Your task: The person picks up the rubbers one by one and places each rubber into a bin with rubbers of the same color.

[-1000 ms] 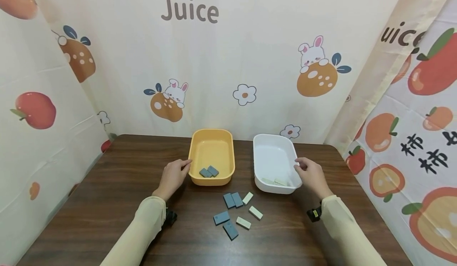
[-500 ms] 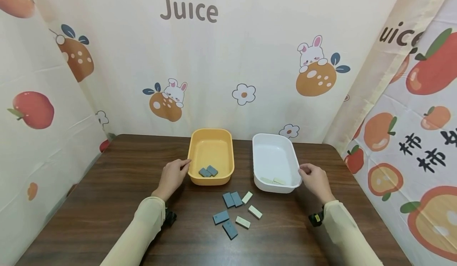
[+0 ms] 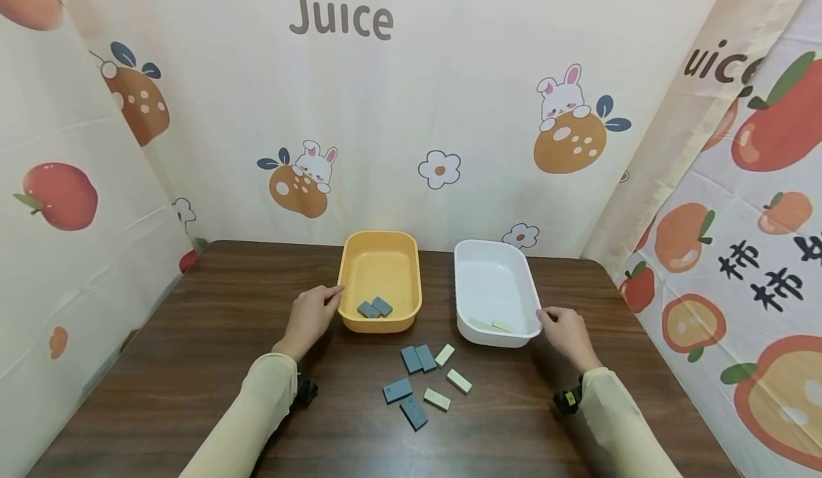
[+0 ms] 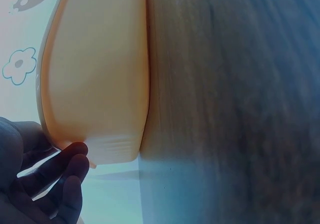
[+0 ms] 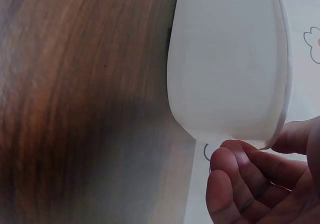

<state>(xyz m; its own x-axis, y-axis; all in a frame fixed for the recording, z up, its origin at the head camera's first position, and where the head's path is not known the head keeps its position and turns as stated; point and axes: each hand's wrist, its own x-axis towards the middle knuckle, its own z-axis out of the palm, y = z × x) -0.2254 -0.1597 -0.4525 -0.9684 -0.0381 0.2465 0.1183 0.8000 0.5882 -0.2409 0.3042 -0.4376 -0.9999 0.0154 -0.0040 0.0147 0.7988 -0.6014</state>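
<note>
In the head view my left hand [image 3: 310,321] pinches the left rim of a yellow plastic tub [image 3: 379,326]. Two blue-grey rectangular tiles [image 3: 382,307] lie inside, near its front wall. The left wrist view shows the fingertips [image 4: 76,149] against the tub's outer side, the thumb partly hidden behind the rim. My right hand [image 3: 568,334] pinches the right rim of a white tub [image 3: 494,337], which contains a few pale cream blocks [image 3: 502,327]. In the right wrist view its fingers [image 5: 222,159] lie outside the wall and the thumb is at the rim.
Several blue-grey tiles [image 3: 398,391] and 3 cream blocks [image 3: 437,399] are scattered on the dark wooden table [image 3: 334,428] in front of the tubs. A printed curtain [image 3: 385,107] hangs behind the table and along both sides.
My right hand has slid along the white tub's right rim towards me and now pinches it nearer the front corner. The left hand and both tubs have stayed about where they were.
</note>
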